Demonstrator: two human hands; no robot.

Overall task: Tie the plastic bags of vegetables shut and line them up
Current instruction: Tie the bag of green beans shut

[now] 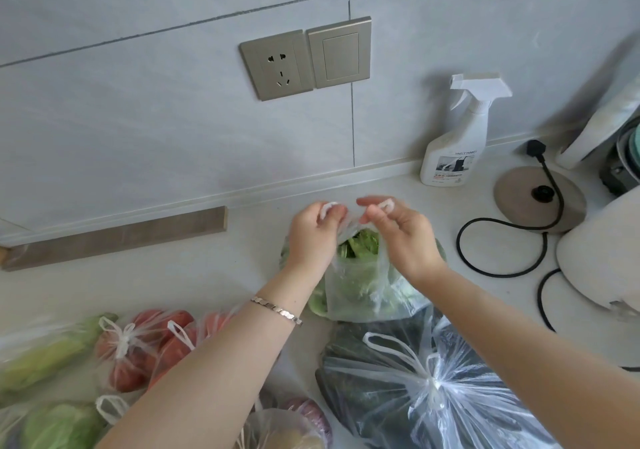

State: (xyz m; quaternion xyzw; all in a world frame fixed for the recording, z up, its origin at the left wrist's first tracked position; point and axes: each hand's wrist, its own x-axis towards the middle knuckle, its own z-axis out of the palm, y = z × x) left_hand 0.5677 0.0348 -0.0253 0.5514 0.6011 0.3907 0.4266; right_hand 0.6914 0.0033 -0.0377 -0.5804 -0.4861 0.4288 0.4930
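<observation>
While pinching one white handle loop apiece, meet almost knuckle to knuckle at mid-frame: left hand, fingers curled round the left loop; right hand, thumb and forefinger closed on the right loop. Hangs straight below both grips, mouth gaping between the two wrists: bag of leafy greens, standing on the pale tabletop, long axis running up toward the loops. Lies about equally near either hand, so probably calls next for crossing the loops over that gap and drawing a knot down. Looks thin, clear and crinkled, packed with green leaves showing at the opening, with a paler green lump at lower left. Not yet knotted. Sit already tied lower in the frame: tomato bag at lower left, dark-leaf bag at lower right, just beside the open bag's base.
</observation>
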